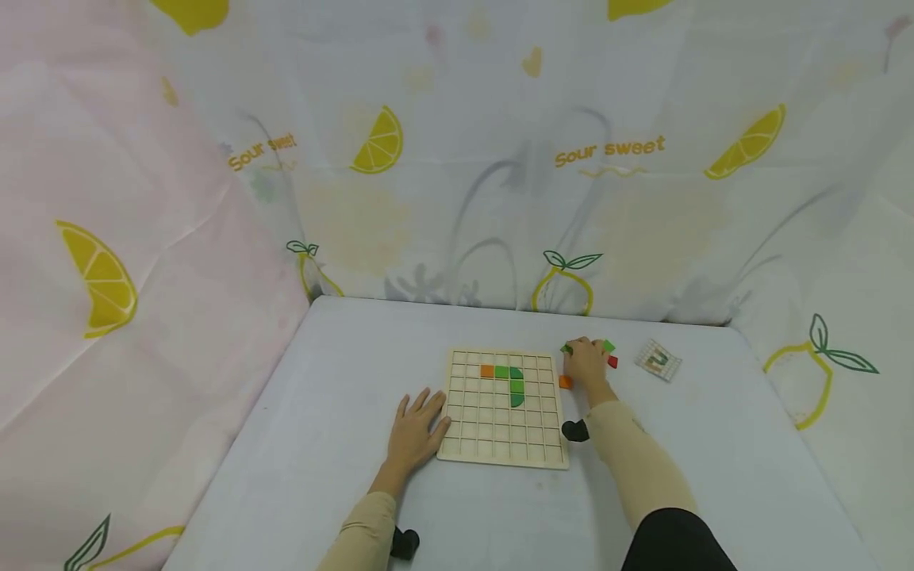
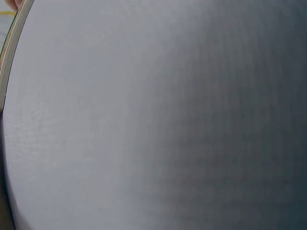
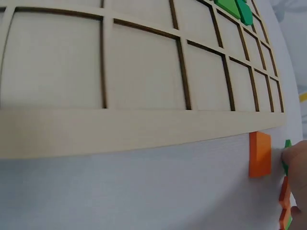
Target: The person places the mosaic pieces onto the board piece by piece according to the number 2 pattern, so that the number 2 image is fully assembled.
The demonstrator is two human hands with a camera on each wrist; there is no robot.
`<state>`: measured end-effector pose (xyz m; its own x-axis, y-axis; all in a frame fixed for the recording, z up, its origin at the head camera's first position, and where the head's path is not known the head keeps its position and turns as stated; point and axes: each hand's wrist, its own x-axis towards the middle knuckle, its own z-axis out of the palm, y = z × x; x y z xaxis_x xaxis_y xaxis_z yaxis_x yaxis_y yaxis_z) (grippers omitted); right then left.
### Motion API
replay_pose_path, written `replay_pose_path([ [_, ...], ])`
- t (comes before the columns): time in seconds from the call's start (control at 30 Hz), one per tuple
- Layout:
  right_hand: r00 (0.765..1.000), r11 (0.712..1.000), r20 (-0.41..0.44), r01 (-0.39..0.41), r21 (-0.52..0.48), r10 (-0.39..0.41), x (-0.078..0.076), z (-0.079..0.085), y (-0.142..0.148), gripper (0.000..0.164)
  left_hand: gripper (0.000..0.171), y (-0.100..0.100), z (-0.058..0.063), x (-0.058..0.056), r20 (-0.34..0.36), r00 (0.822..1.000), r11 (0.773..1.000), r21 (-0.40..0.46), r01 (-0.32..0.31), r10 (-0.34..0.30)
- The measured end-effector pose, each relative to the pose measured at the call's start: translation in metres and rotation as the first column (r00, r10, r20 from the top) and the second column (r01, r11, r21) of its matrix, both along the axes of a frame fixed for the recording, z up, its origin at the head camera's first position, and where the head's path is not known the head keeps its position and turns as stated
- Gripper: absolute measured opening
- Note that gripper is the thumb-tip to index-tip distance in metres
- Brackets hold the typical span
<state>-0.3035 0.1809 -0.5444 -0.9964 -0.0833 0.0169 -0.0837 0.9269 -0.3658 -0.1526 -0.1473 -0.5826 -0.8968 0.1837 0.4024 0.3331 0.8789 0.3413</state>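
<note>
A wooden grid board (image 1: 471, 432) lies on the white table. Set in its cells are an orange square tile (image 1: 487, 371), green square tiles (image 1: 517, 387) and green rounded tiles (image 1: 517, 401). My left hand (image 1: 412, 434) rests with fingers spread at the board's left edge, thumb against it. Beyond the board's right side, my right hand (image 1: 587, 365) reaches down among loose tiles and pinches a green tile (image 3: 287, 143). Close by, an orange tile (image 1: 565, 382) lies beside the board's edge. A red tile (image 1: 612, 362) and another green tile (image 1: 608, 346) show past the right hand, which partly covers the group.
Right of the loose tiles lies a small gridded card (image 1: 658, 360) with a green figure on it. Black wrist-camera parts (image 1: 575, 431) sit at both wrists. Fabric with a lemon print (image 1: 457, 159) hangs behind and beside the table.
</note>
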Motion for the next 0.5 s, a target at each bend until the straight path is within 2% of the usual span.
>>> replay_pose_path([
  [0.07,0.981,0.999,-0.191,-0.039,-0.029,0.033,-0.021,-0.045,0.014,0.029,0.045,0.000,-0.001,0.000,0.002,1.000,1.000,0.003,0.000,0.000],
  [0.13,0.930,0.995,-0.361,-0.092,-0.046,0.070,-0.043,-0.092,0.028,0.029,0.045,0.001,-0.001,0.000,0.011,1.000,1.000,0.001,-0.003,0.003],
  [0.17,0.930,0.991,-0.360,-0.104,-0.081,0.068,-0.041,-0.092,0.028,0.028,0.045,0.000,-0.002,0.000,0.011,1.000,1.000,-0.001,-0.004,0.004],
  [0.23,0.941,0.976,-0.335,-0.112,-0.186,0.044,-0.034,-0.084,0.026,0.029,0.045,0.000,-0.002,0.000,0.012,1.000,1.000,-0.002,-0.007,0.007],
  [0.27,0.963,0.965,-0.268,-0.094,-0.245,0.025,-0.024,-0.068,0.022,0.031,0.045,0.001,-0.002,0.000,0.013,1.000,1.000,-0.004,-0.007,0.007],
  [0.33,0.984,0.933,-0.177,-0.037,-0.357,-0.029,0.006,-0.024,0.007,0.035,0.045,0.001,-0.001,0.000,0.013,1.000,1.000,-0.009,-0.007,0.007],
  [0.37,0.986,0.900,-0.159,-0.018,-0.436,-0.057,0.022,-0.003,-0.001,0.036,0.045,0.001,-0.001,0.000,0.011,1.000,1.000,-0.012,-0.006,0.006],
  [0.4,0.976,0.878,-0.208,-0.043,-0.477,-0.065,0.028,-0.002,-0.004,0.035,0.045,0.001,-0.001,0.000,0.013,1.000,1.000,-0.015,-0.006,0.007],
  [0.5,0.954,0.815,-0.284,-0.093,-0.572,-0.090,0.042,-0.003,-0.018,0.034,0.045,0.001,0.000,0.000,0.018,1.000,1.000,-0.024,-0.006,0.006],
])
